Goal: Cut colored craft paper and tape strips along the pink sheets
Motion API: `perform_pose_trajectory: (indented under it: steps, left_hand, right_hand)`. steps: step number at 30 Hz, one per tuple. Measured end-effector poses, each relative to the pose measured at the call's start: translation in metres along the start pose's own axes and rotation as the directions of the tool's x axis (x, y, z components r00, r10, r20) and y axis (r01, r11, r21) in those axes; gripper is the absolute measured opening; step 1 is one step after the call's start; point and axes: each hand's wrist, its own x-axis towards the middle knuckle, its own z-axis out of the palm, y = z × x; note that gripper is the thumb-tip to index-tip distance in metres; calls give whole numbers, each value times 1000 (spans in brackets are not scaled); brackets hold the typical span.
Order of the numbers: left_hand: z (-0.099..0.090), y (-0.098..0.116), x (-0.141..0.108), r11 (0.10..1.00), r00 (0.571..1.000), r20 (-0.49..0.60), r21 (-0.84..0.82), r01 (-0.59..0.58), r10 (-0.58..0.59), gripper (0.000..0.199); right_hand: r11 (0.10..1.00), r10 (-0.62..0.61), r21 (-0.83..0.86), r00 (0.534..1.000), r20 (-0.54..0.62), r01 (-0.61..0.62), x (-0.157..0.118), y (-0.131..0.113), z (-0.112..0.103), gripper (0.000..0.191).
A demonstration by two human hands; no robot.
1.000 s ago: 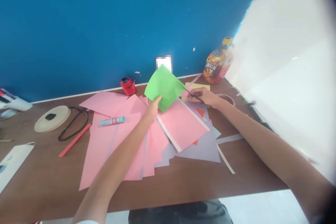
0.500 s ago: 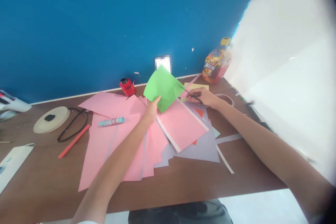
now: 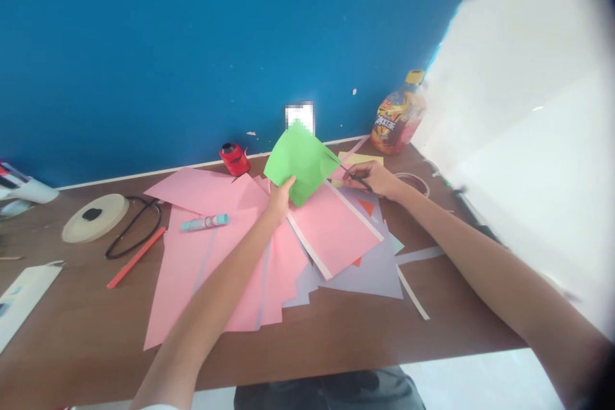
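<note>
A sheet of green paper [image 3: 302, 163] is tilted up above the desk, pinched along its lower left edge by my left hand [image 3: 280, 200], thumb on top. My right hand [image 3: 372, 178] is closed round the handles of dark scissors [image 3: 353, 174]. Their blades reach the right corner of the green sheet, partly hidden by it. Beneath both hands lie overlapping sheets of pink paper [image 3: 230, 269], one with white strips along its edges. Lavender paper [image 3: 365, 275] and small orange scraps show under the pink.
A glue stick [image 3: 205, 223] lies on the pink sheets. Behind stand a red container [image 3: 234, 159] and a drink bottle [image 3: 398, 116] by the blue wall. To the left are a round cream disc [image 3: 96, 218], a black loop [image 3: 134, 237], a red strip [image 3: 137, 258] and a pen cup [image 3: 33, 189].
The scissors' visible blades have shifted slightly at the green paper's right corner. Both hands keep their grips, and the whole view has moved a little.
</note>
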Motion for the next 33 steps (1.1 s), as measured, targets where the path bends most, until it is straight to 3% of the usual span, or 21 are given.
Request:
perform_pose_trajectory:
  steps: [18,33]
  left_hand:
    - [-1,0,0,1000,1000,-7,13,2,-2,59]
    - [6,10,-7,1000,999,24,-19,25,-24,62]
  right_hand:
    - [1000,-4,-2,1000,5,4,2,4,2,40]
    - [995,71,61,997,20,-72,-1,-14,3,39]
